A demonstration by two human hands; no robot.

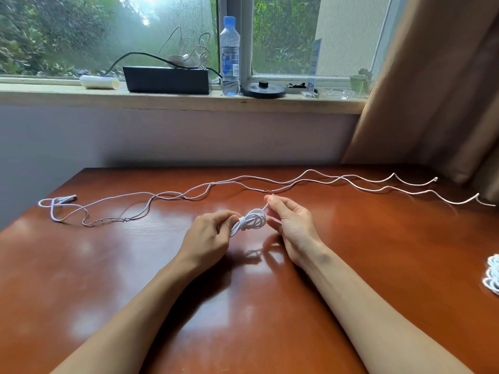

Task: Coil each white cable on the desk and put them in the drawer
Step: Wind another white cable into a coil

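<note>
Cinching coiled white cable (253, 221), above desk (108, 265) centre; left hand (208, 238) grips wrapped neck, right hand (291, 225) pinches tail (266, 207). Best: keep tail taut, tuck under wrap. Remaining: loose white cables (229, 181), desk far side.

No text is reading clearly; the bottle (229, 33) is wearing a blue label (230, 62) whose print, perhaps characters, is too blurred.

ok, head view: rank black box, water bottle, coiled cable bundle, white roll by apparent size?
1. black box
2. water bottle
3. coiled cable bundle and white roll: look alike, unranked; the bundle is nearer the camera.
</note>
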